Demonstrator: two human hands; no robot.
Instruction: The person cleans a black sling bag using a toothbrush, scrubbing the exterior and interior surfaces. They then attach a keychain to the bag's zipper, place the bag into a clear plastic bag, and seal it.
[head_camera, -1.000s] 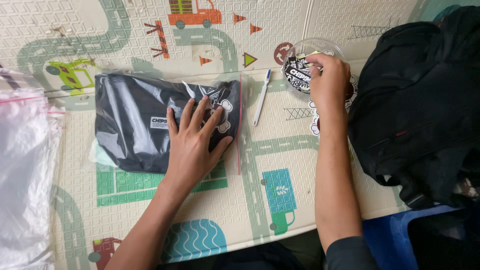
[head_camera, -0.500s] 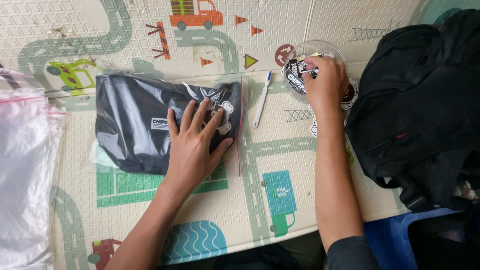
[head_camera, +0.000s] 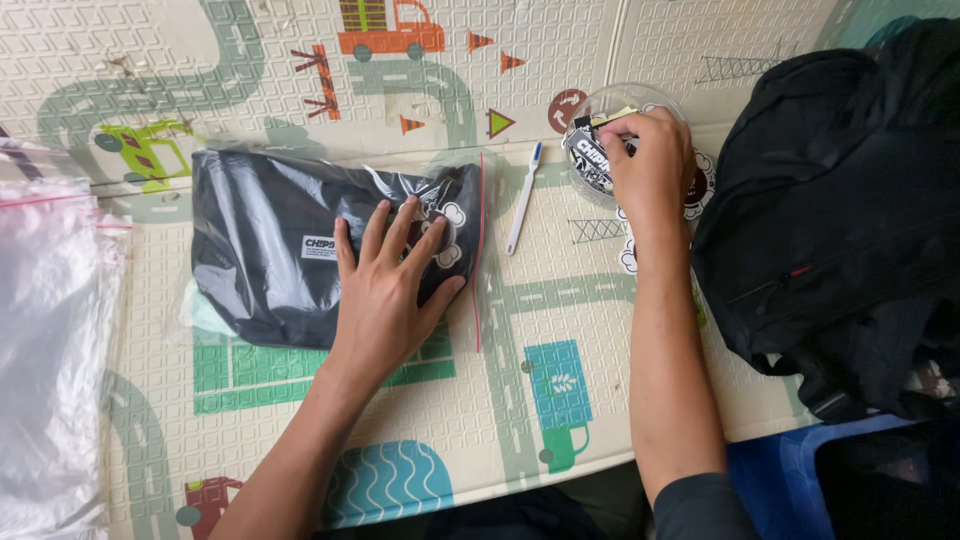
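A folded black garment sealed in a clear plastic bag (head_camera: 270, 250) lies on the play mat. My left hand (head_camera: 388, 290) rests flat on its right part, fingers spread. My right hand (head_camera: 650, 165) reaches into a clear round container (head_camera: 592, 110) at the upper right, its fingers closed on a black-and-white sticker (head_camera: 590, 160) inside. A white pen with a blue cap (head_camera: 523, 197) lies between the bag and the container.
The foam play mat (head_camera: 560, 330) shows roads and vehicles. A stack of clear plastic bags (head_camera: 45, 340) fills the left edge. A black backpack (head_camera: 850, 230) sits on the right, with a blue surface (head_camera: 780, 470) below it.
My right hand has shifted slightly inside the container, closing on the sticker. My left hand stays flat on the bagged garment.
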